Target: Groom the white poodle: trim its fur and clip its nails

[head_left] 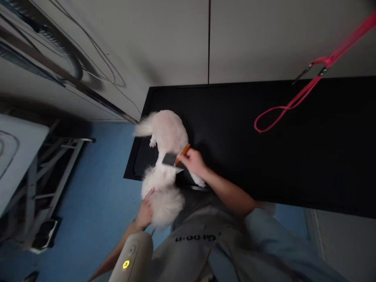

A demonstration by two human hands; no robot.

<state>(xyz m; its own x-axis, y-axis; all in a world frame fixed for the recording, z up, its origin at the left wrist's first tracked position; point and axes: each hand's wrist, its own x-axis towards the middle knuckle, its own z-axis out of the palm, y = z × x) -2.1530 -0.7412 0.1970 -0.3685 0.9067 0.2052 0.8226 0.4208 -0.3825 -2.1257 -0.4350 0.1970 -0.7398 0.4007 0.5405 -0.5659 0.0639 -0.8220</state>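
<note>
A white dog stands near the left end of the black grooming table. Its back is clipped short, while head and tail are fluffy. My right hand is closed round the orange handle of a slicker brush; the brush's dark head lies at the dog's neck and shoulder, slightly blurred. Curved against the fluffy fur of the dog's head, my left hand holds it at the side, with some fingers hidden in the fur. A pale dryer nozzle with a lit yellow button rises in front, close to my left forearm.
A pink grooming loop hangs over the table's right part. Behind the table stands a pale wall. Hoses and cables run at upper left. A white-topped folding stand is on the blue floor at left.
</note>
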